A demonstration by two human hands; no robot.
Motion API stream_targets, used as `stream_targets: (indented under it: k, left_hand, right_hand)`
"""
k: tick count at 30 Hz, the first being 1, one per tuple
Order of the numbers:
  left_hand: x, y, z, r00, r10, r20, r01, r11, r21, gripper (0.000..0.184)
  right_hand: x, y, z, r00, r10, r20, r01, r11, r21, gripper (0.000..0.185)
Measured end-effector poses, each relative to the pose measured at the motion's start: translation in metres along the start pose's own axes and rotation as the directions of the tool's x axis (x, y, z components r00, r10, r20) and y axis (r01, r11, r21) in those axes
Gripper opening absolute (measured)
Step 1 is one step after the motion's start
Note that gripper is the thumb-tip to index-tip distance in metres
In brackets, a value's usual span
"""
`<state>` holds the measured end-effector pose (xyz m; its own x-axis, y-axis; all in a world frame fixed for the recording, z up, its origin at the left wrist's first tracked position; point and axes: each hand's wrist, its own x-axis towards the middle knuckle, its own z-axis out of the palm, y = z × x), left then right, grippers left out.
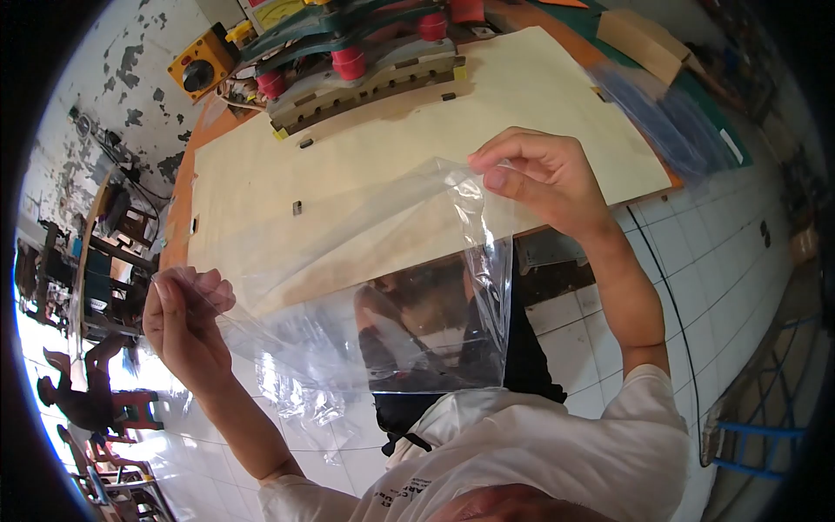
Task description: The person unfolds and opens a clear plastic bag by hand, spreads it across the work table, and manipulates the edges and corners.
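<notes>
A clear plastic sheet or bag (417, 322) is stretched between my two hands, over the near edge of the table and my lap. My left hand (187, 322) pinches its left corner between thumb and fingers. At the upper right corner, my right hand (539, 178) grips the plastic with thumb and fingertips. Behind the plastic lies a cream-coloured board (365, 174) with small dark blocks on it. Creases and shine in the plastic hide whether it has more than one layer.
A machine with red cylinders and a metal bar (365, 96) stands at the table's far side. A yellow control box (202, 63) is to its left. Folded clear plastic (665, 122) and a cardboard box (644, 48) are at the right. Another person (83, 396) sits far left.
</notes>
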<state>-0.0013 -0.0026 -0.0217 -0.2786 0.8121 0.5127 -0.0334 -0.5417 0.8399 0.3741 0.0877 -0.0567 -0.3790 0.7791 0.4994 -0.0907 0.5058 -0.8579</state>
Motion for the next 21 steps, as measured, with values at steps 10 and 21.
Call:
stream_targets:
  k: [10,21]
  left_hand:
    - [0.003,-0.016,-0.007,0.98,-0.19,0.053,0.194,0.976,-0.099,0.029]
    - [0.006,-0.031,0.001,0.973,-0.228,0.037,0.231,0.968,-0.099,0.029]
  right_hand:
    - [0.0,-0.015,0.001,0.999,0.045,0.004,-0.045,0.996,-0.072,0.013]
    - [-0.002,-0.015,-0.007,0.991,0.128,-0.036,-0.13,0.991,-0.039,0.013]
